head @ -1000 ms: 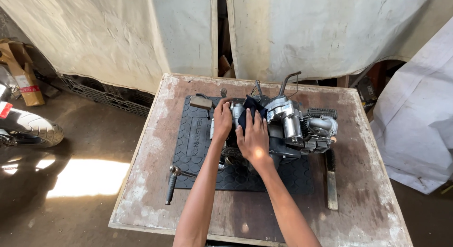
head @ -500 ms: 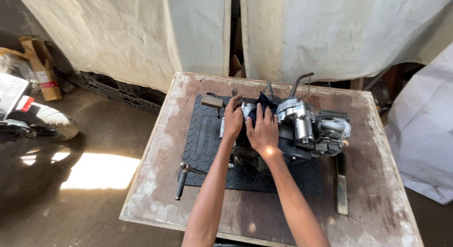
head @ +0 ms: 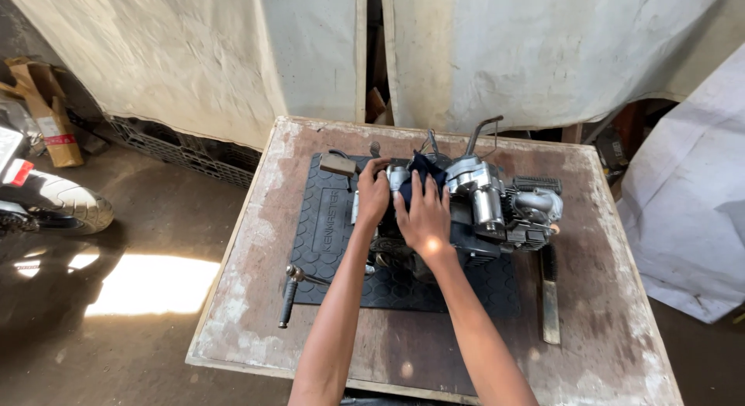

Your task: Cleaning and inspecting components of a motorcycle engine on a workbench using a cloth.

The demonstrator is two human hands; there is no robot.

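the dark cloth (head: pixel 421 176) lies bunched on top of the engine (head: pixel 473 208), toward its left end, and the right hand (head: pixel 424 214) is pressed flat over it with fingers spread, palm down; the cloth sticks out past the fingertips rather than being gripped in a fist. the left hand (head: pixel 372 195) sits just beside it, fingers curled around the engine's left edge, clutching the metal casing there. the two hands nearly touch at the thumbs.

the engine itself rests on a black rubber mat (head: pixel 330 235) in the middle of a worn wooden table (head: pixel 621 328), its silver cylinder part pointing to the right and a bent lever (head: pixel 479 131) sticking up behind. a small block (head: pixel 337 165) lies on the mat's far left corner. a long-handled wrench (head: pixel 293 293) lies at the mat's near left edge, half off it. a flat file or brush (head: pixel 549 293) lies on the bare wood to the right of the mat. a tyre (head: pixel 58 200) shows on the floor at the far left.
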